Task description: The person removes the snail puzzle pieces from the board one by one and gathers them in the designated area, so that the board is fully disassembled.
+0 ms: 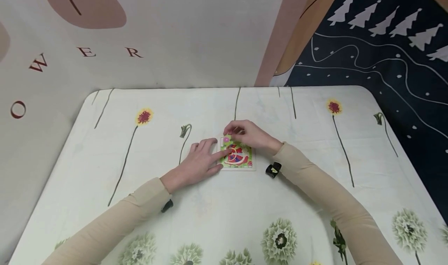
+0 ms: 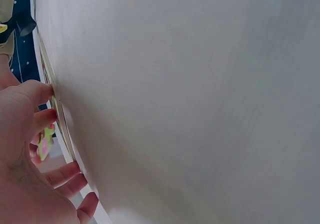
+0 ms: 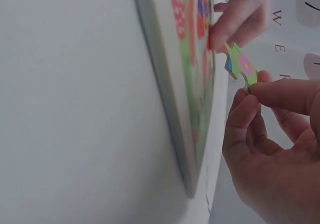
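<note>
A small square jigsaw puzzle [image 1: 239, 160], with a red, white and blue picture on green in a pale frame, lies flat on the table. My left hand [image 1: 197, 164] comes in from its left side, fingers spread, the index fingertip on the picture and the thumb by the lower left edge. Over the upper left corner, my right hand [image 1: 252, 134] pinches a puzzle piece between thumb and fingertips. That piece [image 3: 245, 64] is green with a pink flower and a bit of blue, and it is tilted up above the board [image 3: 162, 49] in the right wrist view.
A white cloth [image 1: 224, 214] printed with flowers and stems covers the table. Behind stands a pale hanging with letters [image 1: 85, 51], and a dark blue one with white trees [image 1: 406, 23] hangs at the right. A black wrist strap [image 1: 273, 170] shows by the right cuff.
</note>
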### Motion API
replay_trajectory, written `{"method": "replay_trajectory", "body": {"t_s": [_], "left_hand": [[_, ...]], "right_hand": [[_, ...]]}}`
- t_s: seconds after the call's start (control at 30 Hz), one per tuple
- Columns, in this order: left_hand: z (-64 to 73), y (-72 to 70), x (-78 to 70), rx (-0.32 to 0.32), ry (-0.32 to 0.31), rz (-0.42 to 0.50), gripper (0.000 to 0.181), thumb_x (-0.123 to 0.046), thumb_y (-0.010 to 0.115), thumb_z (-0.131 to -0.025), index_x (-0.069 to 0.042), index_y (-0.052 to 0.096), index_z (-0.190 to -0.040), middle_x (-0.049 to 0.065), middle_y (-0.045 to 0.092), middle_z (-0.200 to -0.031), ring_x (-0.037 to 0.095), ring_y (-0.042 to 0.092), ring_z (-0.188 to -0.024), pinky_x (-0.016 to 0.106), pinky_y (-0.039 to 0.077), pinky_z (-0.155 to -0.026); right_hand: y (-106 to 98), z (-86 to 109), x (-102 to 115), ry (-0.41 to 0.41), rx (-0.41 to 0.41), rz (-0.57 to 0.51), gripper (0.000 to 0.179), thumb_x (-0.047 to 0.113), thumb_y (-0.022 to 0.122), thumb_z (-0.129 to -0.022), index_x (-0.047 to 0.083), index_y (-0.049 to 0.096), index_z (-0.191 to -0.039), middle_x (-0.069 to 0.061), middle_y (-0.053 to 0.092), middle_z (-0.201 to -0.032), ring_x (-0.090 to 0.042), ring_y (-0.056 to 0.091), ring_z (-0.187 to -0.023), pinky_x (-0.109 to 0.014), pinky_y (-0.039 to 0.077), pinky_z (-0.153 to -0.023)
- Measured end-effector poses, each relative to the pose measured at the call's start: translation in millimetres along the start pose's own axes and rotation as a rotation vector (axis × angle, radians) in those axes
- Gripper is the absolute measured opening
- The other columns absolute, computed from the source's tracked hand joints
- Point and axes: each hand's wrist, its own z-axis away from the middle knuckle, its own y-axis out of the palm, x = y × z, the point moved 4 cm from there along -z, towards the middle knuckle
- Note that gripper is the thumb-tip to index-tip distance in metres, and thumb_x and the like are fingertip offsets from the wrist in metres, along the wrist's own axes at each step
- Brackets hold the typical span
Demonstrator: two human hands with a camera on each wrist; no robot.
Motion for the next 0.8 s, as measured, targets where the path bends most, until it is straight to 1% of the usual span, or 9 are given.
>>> {"method": "replay_trajectory", "body": {"t_s": [0.17,0.37,0.5,0.6,0.8], "left_hand": [[-0.2,0.7,0.5,-0.005,-0.003,0.004,0.051,-0.036,0.059,-0.099,-0.03,0.049,-0.148,0.021,0.039,-0.148,0.036,0.04,-0.137,0.055,0.037,-0.097],[-0.1,-0.8,-0.4,-0.009,-0.003,0.013,0.05,-0.036,0.06,-0.099,-0.03,0.049,-0.148,0.021,0.04,-0.147,0.036,0.04,-0.135,0.054,0.037,-0.096],[-0.4,-0.9,-0.5,-0.004,-0.002,0.016,0.051,-0.037,0.06,-0.098,-0.03,0.05,-0.147,0.021,0.04,-0.148,0.036,0.04,-0.135,0.054,0.037,-0.096],[-1.0,-0.5,0.0,0.0,-0.003,0.021,0.051,-0.037,0.06,-0.098,-0.031,0.049,-0.148,0.021,0.04,-0.148,0.035,0.039,-0.136,0.054,0.037,-0.096],[-0.7,-0.9,0.6,0.0,-0.009,0.036,0.052,-0.036,0.061,-0.098,-0.031,0.049,-0.148,0.021,0.04,-0.148,0.036,0.038,-0.137,0.054,0.036,-0.097]], "right_hand": [[-8,3.4,-1,0.012,-0.032,-0.01,0.023,0.0,0.054,-0.097,0.006,0.068,-0.114,-0.011,0.065,-0.112,-0.024,0.06,-0.102,-0.034,0.048,-0.092],[-17,7.7,-3,0.01,-0.044,0.001,0.021,-0.001,0.054,-0.097,0.005,0.068,-0.111,-0.011,0.065,-0.112,-0.024,0.059,-0.103,-0.036,0.047,-0.095],[-22,11.8,-7,0.013,-0.05,0.009,0.021,-0.001,0.054,-0.097,0.004,0.068,-0.112,-0.012,0.066,-0.112,-0.024,0.058,-0.101,-0.035,0.047,-0.092],[-27,13.8,-11,0.03,-0.06,0.013,0.021,0.0,0.054,-0.097,0.004,0.068,-0.112,-0.012,0.066,-0.112,-0.024,0.057,-0.101,-0.035,0.046,-0.092],[-39,17.6,-20,0.06,-0.087,0.049,0.022,-0.001,0.053,-0.097,0.001,0.069,-0.113,-0.015,0.066,-0.114,-0.026,0.058,-0.105,-0.04,0.046,-0.098]]}}
